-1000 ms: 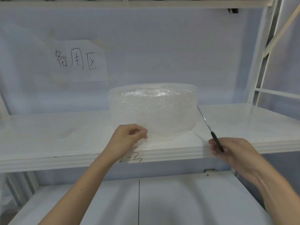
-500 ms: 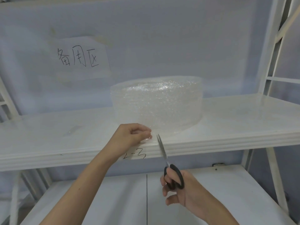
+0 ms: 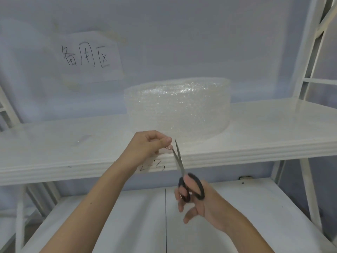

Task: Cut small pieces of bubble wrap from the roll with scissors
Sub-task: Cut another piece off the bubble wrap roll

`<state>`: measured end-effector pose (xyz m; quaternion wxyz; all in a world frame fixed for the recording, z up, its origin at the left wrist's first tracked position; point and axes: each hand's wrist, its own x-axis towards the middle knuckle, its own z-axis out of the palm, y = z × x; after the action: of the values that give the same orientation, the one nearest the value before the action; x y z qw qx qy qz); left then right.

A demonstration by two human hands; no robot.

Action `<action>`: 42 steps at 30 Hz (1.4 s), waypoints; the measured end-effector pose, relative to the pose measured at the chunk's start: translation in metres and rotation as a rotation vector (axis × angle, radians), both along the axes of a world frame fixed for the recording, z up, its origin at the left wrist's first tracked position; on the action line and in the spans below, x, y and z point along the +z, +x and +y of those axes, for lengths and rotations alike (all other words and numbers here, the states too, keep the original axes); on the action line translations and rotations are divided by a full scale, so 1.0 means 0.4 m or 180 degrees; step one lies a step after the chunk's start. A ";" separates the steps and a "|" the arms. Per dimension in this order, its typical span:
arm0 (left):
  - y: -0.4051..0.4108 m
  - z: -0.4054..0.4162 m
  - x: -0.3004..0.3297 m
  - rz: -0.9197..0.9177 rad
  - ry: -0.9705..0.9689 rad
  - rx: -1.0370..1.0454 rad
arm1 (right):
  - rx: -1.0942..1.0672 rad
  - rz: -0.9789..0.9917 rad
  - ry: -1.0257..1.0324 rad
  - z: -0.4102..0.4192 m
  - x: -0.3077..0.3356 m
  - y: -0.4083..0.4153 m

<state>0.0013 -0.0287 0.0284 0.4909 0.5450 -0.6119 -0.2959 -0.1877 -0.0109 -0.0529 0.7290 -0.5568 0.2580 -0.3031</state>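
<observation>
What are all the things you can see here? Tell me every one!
bubble wrap roll: one, clear, standing on the upper shelf, its loose end pulled toward the front edge
scissors: one pair, silver blades and black handles, blades slightly apart beside the shelf's front edge
paper sign: one, white with black handwriting, stuck on the back wall
upper shelf: one, white, with black writing on its front edge
lower shelf: one, white, under the upper one
frame: white, at the sides
left hand: one, pinching the wrap's loose end
right hand: one, holding the scissors
</observation>
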 end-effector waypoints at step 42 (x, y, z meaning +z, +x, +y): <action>0.010 -0.003 -0.004 -0.0132 -0.0029 -0.0095 | -0.0464 0.0275 -0.0637 -0.040 0.039 0.058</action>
<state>0.0052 -0.0297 0.0266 0.4761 0.5396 -0.6314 -0.2891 -0.1646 -0.0270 -0.0373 0.6341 -0.6190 0.2975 -0.3553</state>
